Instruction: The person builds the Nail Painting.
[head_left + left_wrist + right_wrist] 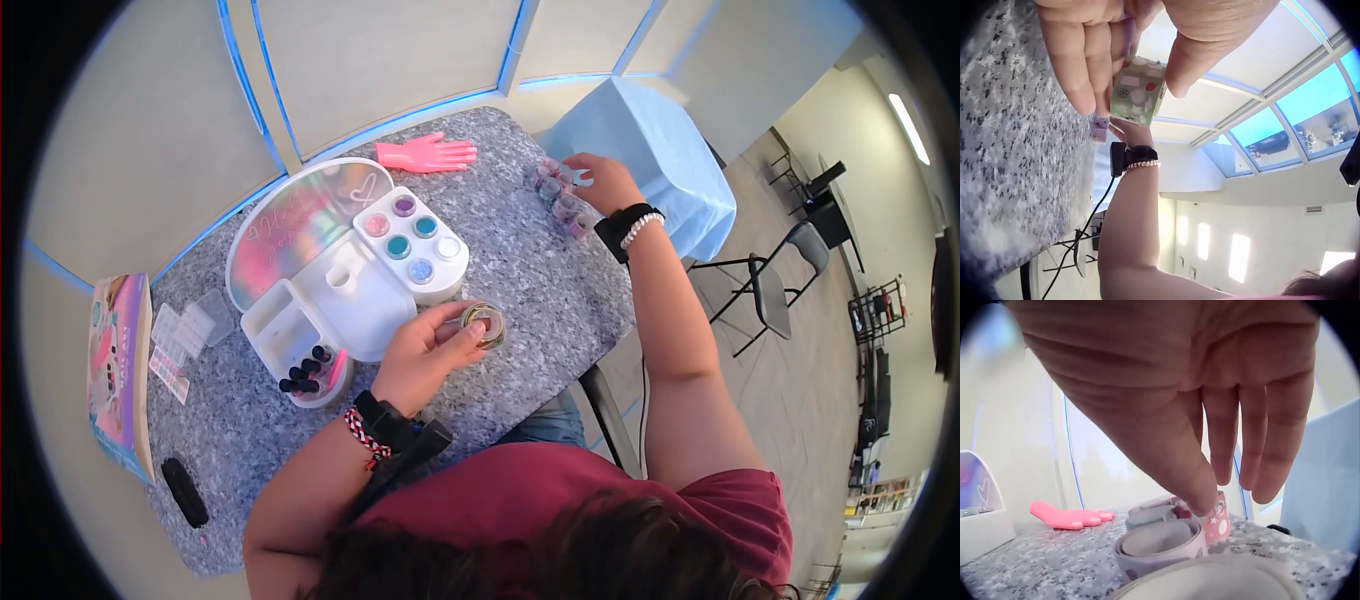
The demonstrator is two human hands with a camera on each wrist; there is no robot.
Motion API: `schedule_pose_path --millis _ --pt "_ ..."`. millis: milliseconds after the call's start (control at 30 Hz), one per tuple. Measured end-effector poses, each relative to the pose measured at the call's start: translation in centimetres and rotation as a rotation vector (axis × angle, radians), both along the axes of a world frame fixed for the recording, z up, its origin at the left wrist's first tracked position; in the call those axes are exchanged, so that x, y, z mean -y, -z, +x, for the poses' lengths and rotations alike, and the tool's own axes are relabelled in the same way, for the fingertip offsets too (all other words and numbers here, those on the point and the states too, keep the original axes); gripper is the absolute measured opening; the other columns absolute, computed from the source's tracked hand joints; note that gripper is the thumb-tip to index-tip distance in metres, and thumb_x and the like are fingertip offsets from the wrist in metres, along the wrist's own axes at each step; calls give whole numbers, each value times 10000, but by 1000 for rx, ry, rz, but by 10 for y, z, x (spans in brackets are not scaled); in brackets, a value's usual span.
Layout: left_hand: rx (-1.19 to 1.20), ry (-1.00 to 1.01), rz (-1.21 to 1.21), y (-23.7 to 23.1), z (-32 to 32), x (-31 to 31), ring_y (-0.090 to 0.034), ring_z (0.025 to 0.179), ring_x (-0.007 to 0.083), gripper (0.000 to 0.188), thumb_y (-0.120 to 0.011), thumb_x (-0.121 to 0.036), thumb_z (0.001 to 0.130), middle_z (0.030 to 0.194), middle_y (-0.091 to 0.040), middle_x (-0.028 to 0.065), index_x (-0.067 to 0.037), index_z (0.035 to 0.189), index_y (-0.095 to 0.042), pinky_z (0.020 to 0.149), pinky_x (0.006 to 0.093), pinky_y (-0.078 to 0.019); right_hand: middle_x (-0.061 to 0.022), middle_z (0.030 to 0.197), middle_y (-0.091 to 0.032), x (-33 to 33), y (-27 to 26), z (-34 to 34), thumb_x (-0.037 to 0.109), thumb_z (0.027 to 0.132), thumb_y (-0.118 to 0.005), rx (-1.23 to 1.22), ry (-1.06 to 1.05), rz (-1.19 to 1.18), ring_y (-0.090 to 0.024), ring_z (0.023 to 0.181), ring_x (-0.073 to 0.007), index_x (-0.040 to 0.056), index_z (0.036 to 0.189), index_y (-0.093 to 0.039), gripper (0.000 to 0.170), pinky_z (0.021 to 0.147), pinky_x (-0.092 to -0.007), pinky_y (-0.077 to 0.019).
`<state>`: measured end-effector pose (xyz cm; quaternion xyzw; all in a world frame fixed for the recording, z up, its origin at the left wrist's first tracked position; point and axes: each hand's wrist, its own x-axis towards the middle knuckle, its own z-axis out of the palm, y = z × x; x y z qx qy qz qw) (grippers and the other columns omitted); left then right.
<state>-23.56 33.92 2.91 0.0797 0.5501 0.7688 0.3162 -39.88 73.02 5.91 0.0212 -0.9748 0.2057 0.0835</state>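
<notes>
My left hand (425,355) pinches a roll of patterned tape (485,326) between thumb and fingers, just past the front of a white case. Close up in the left wrist view, the tape roll (1138,92) is pale green with flowers and a strawberry. My right hand (603,183) reaches to a row of tape rolls (566,207) at the table's right edge. In the right wrist view, the thumb overlaps a pink star-patterned roll (1217,520) and three fingers hang down beyond it; I cannot tell whether it is pinched. A lilac roll (1160,547) lies nearer.
The white case (345,290) has its mirrored lid raised and holds glitter pots (421,271) and black-capped bottles (305,370). A pink model hand (427,154) lies behind it. Left are clear plastic pieces (185,330), a box (120,370) and a black pouch (184,492).
</notes>
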Motion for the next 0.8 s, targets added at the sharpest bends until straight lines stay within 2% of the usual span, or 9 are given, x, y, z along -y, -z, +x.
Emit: schedule_pose_path --millis 233,300,333,367,467,567,667,733,800 --pt "31 -9 3 1 0 1 -714 1264 218 541 -683 -244 1131 1411 -690 146 24 1574 -524 1082 398 -624 -135 1162 -808 6 5 -10 153 900 -847 49 87 -11 -774 1055 -303 73 1356 -743 475 948 -435 -610" --pt "50 10 13 2 -2 1 -706 1277 214 551 -680 -252 1133 1428 -683 141 15 1587 -517 1098 403 -614 -149 1121 -805 20 -14 13 182 929 -833 -65 169 19 -781 987 -310 63 1343 -741 441 903 -436 -615" --pt "67 1 10 3 -3 0 -706 1277 214 551 -680 -252 1133 1428 -683 141 15 1587 -517 1098 403 -614 -197 1140 -775 28 -24 29 183 953 -802 -120 140 10 -757 1017 -369 58 1334 -737 407 921 -465 -597" --pt "53 -5 20 5 -4 1 -704 1280 212 552 -679 -251 1133 1432 -682 135 10 1591 -515 1102 403 -611 -190 1083 -760 43 -35 45 184 965 -800 -193 126 2 -755 968 -340 56 1303 -749 365 881 -447 -609" --pt "52 -19 32 10 -2 2 -701 1284 208 554 -677 -250 1135 1437 -682 125 7 1597 -511 1105 400 -607 -85 1087 -736 102 -63 114 84 1001 -753 -111 -154 -440 -755 1053 -194 28 1237 -734 244 864 -344 -625" --pt "36 -28 52 8 -2 0 -704 1279 196 553 -673 -247 1137 1427 -692 115 9 1600 -511 1092 379 -610 -89 1361 -674 147 -65 169 -111 946 -675 88 -393 -811 -738 1168 -197 41 1254 -688 344 948 -368 -648" --pt "15 -5 27 5 -1 0 -707 1279 192 552 -672 -240 1137 1413 -701 118 12 1602 -514 1081 360 -612 -118 1364 -676 172 -53 192 -118 915 -687 6 -386 -614 -751 1153 -248 45 1246 -701 369 939 -397 -650" --pt "15 -22 82 7 0 0 -713 1269 191 550 -673 -227 1136 1394 -707 121 9 1606 -515 1073 346 -614 -147 1332 -689 179 -46 197 -96 907 -737 -253 -502 -278 -752 1131 -317 50 1234 -718 359 913 -418 -643" --pt "17 -6 54 4 -1 2 -714 1269 192 552 -673 -222 1135 1390 -707 124 9 1609 -511 1073 346 -616 -147 1296 -706 176 -35 196 -78 902 -766 -304 -510 -242 -749 1117 -334 53 1217 -726 343 905 -420 -637"
